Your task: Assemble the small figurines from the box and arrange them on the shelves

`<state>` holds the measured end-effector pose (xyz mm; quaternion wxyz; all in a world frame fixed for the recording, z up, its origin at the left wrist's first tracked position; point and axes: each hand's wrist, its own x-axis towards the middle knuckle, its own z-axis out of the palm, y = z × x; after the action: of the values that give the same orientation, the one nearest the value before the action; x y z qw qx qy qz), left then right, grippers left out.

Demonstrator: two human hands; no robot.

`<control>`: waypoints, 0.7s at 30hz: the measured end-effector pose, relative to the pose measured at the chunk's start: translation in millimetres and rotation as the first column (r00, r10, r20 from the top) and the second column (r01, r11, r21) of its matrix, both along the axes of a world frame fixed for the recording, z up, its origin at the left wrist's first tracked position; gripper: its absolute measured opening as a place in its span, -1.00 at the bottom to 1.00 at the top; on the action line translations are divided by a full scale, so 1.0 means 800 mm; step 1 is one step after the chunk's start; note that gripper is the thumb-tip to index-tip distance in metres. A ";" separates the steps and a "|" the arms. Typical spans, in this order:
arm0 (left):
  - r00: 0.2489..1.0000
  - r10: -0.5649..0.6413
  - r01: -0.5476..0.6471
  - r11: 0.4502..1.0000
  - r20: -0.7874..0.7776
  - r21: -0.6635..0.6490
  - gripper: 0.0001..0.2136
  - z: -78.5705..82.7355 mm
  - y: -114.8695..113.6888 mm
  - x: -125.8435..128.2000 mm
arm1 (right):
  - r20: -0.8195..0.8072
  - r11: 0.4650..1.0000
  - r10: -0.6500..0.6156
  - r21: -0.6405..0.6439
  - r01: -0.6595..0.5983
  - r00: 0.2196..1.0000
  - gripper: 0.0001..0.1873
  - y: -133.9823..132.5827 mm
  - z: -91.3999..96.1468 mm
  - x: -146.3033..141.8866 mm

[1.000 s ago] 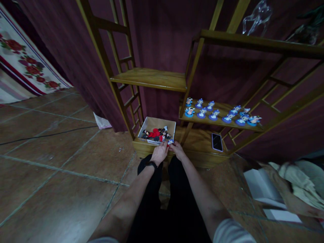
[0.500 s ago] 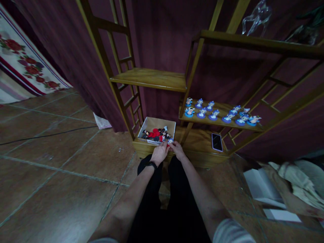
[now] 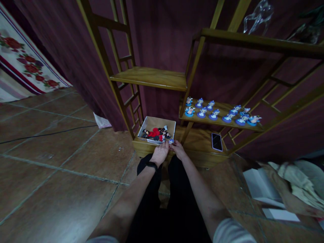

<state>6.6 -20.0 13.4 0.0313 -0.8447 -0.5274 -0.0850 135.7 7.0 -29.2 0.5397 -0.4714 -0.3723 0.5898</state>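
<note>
A small blue-and-white figurine [image 3: 171,141] is pinched in the fingers of my right hand [image 3: 179,149], just off the front right corner of an open cardboard box [image 3: 172,125]. My left hand [image 3: 160,153], with a dark band on its wrist, is close beside it at the box's front edge. Its fingers are curled together, and what they hold, if anything, is hidden. Inside the box lies a jumble of red-and-black figurines [image 3: 155,133].
Several blue, purple and white figurines [image 3: 214,114] stand on the wooden shelf [image 3: 222,123] at right. A phone [image 3: 217,142] lies on the lower board. An upper shelf [image 3: 152,77] overhangs the box. White box pieces [image 3: 263,185] lie on the right floor; a cable [image 3: 50,134] crosses the left.
The small figurine has shifted slightly right with my right hand, away from my left fingers. The box and the shelf figurines stay in place.
</note>
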 end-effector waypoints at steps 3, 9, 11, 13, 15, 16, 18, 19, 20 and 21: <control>0.999 -0.018 0.020 0.999 -0.029 0.045 -0.64 -0.004 0.000 -0.001 | 0.001 1.000 0.001 -0.008 -0.001 1.000 -0.58 0.000 0.000 0.000; 0.999 -0.019 0.023 0.996 -0.047 0.086 -0.64 -0.007 0.001 -0.002 | -0.018 1.000 -0.015 -0.002 0.015 1.000 -0.59 -0.004 0.010 -0.003; 0.999 -0.019 0.023 0.996 -0.049 0.090 -0.64 -0.006 0.001 -0.002 | -0.016 1.000 -0.010 0.007 0.010 1.000 -0.60 -0.006 0.012 -0.004; 0.999 -0.015 0.019 0.996 -0.049 0.088 -0.65 -0.005 0.000 -0.001 | 0.000 1.000 -0.007 0.016 0.007 1.000 -0.61 -0.006 0.012 -0.004; 0.999 -0.012 0.016 0.996 -0.051 0.092 -0.65 -0.004 0.000 -0.001 | 0.019 1.000 -0.011 0.018 0.010 1.000 -0.61 -0.005 0.011 -0.004; 0.998 -0.011 0.016 0.995 -0.054 0.096 -0.65 -0.004 0.000 -0.001 | 0.026 1.000 -0.013 0.019 0.013 1.000 -0.61 -0.005 0.010 -0.003; 0.998 -0.013 0.019 0.995 -0.060 0.102 -0.65 -0.003 0.000 -0.001 | 0.032 1.000 -0.011 0.020 0.010 0.999 -0.62 -0.003 0.008 -0.003; 0.998 -0.014 0.020 0.995 -0.060 0.101 -0.65 -0.003 0.000 -0.001 | 0.033 1.000 -0.009 0.019 0.008 0.999 -0.63 -0.003 0.007 -0.003; 0.998 -0.014 0.020 0.995 -0.058 0.098 -0.65 -0.003 0.000 -0.001 | 0.035 1.000 -0.008 0.017 0.007 0.999 -0.63 -0.002 0.006 -0.002; 0.998 -0.016 0.021 0.996 -0.054 0.092 -0.65 -0.003 0.000 -0.001 | 0.037 1.000 -0.007 0.012 0.007 0.999 -0.64 -0.002 0.005 -0.002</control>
<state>6.2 -20.0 10.7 0.0838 -0.8491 -0.5142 -0.0872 134.1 5.6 -25.0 0.5377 -0.4803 -0.3839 0.5769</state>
